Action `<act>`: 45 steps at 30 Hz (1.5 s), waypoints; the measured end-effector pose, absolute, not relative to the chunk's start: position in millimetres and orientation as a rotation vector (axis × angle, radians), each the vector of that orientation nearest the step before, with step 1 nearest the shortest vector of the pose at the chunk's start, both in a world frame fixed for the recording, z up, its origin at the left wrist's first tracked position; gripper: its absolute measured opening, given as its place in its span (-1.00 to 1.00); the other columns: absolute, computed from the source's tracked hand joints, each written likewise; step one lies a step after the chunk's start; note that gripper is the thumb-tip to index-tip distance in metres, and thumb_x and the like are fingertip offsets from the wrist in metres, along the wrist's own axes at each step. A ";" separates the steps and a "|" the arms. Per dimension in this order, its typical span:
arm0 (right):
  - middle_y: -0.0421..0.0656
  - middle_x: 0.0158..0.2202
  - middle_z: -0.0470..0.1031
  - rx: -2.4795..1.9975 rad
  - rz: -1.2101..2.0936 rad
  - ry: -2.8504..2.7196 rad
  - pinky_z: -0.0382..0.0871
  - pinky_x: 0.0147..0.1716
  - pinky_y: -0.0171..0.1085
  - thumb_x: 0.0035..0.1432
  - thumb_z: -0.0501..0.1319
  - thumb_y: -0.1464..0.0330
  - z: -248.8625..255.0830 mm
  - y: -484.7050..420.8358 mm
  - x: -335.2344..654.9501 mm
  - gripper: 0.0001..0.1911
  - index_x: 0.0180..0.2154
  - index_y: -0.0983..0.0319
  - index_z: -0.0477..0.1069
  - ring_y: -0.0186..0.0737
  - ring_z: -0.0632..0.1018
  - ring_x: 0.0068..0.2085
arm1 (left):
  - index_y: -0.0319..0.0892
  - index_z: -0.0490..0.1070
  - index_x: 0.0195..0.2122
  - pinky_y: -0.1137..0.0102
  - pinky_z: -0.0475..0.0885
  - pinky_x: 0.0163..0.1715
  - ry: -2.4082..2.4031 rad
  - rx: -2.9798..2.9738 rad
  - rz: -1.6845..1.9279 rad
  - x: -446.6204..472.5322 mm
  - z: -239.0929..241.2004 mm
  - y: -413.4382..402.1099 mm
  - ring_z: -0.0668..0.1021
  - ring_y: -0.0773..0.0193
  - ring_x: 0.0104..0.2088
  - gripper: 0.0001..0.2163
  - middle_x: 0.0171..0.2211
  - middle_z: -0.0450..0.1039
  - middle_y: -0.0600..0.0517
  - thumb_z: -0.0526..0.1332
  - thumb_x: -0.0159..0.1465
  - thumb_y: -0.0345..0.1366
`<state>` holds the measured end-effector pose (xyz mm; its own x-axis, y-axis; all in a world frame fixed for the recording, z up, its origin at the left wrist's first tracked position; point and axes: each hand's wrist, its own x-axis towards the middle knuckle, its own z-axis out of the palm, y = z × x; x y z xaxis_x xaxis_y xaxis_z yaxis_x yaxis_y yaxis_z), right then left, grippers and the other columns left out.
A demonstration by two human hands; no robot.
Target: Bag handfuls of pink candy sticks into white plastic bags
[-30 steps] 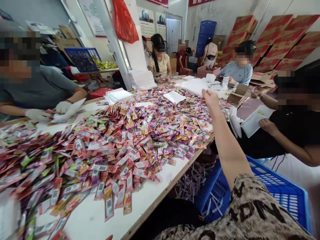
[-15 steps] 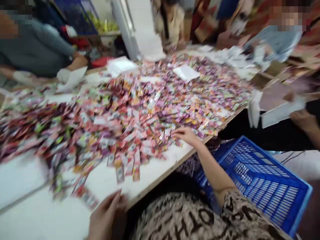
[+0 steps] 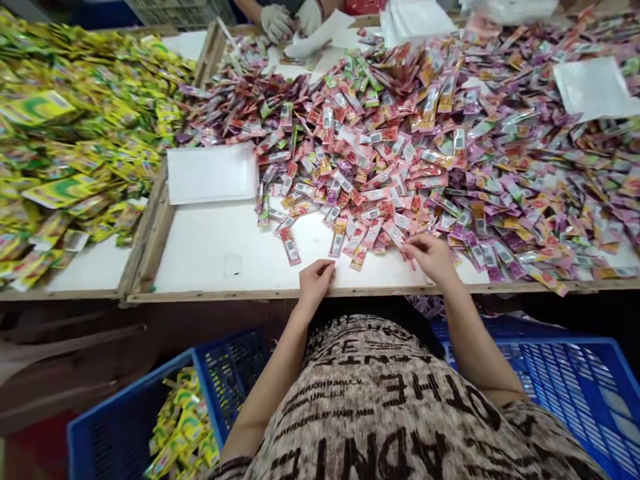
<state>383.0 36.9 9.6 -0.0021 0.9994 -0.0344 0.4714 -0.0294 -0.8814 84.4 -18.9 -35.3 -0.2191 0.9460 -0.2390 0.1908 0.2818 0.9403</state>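
Observation:
A big heap of small pink, purple and red sachets [image 3: 425,133] covers the white table [image 3: 220,247] in front of me. My left hand [image 3: 314,281] rests on the bare table near the front edge, fingers curled, holding nothing I can see. My right hand [image 3: 431,257] lies at the heap's near edge with its fingertips pinched on a pink sachet [image 3: 407,248]. A few loose sachets [image 3: 290,245] lie between my hands and the heap.
A second table at the left holds a pile of yellow-green packets [image 3: 65,147]. White bags [image 3: 213,172] lie on the table. Blue crates stand below, one [image 3: 130,427] with yellow packets, one [image 3: 575,387] at the right. Another person's gloved hands [image 3: 287,20] work at the far side.
The view has swung down and left. My right hand came back from reaching far across to the heap's near edge. My left hand rose onto the table's front edge.

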 end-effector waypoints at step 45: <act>0.01 -0.24 0.46 -1.804 0.479 -2.087 0.29 -0.21 -0.15 0.33 0.06 0.28 4.8 39.5 343.4 -0.81 -0.13 0.24 0.33 0.03 0.46 -0.19 | -0.13 0.53 -0.29 0.20 0.39 -0.09 1.249 1.942 1.042 130.0 -7.7 75.9 0.47 0.07 -0.07 -0.89 -0.14 0.44 -0.12 0.20 0.29 -0.29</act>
<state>343.4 39.5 4.8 -0.1361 0.9901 0.0354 0.8755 0.1369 -0.4634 130.0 75.9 -7.7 0.2495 0.9233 0.2920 0.4528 -0.3778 0.8076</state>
